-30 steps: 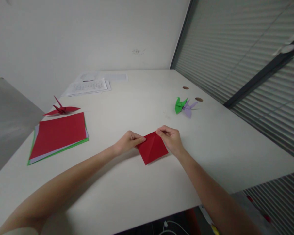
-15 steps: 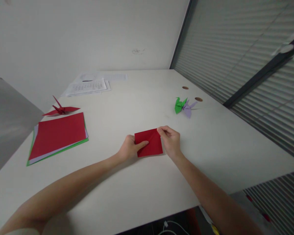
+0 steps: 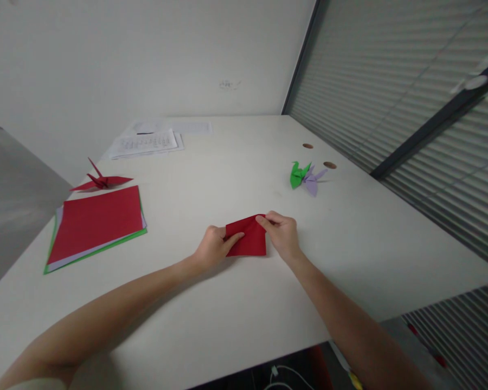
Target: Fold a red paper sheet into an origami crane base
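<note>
Between my hands, just above the white table, is a folded piece of red origami paper. My left hand grips its left edge, with the thumb lying across the front face and the other fingers hidden behind. At the upper right corner, my right hand pinches the paper between thumb and fingers. A crease or bulge runs in the paper near that thumb. How the layers lie inside the fold cannot be seen.
A stack of red, lilac and green paper sheets lies at left, with a red paper crane behind it. Green and lilac paper cranes stand at right. Written papers lie farther back on the table.
My right thumb has slid slightly left over the red paper's top corner, and that corner is bent more. The paper's lower right corner has shifted a little left. My left hand keeps its grip.
</note>
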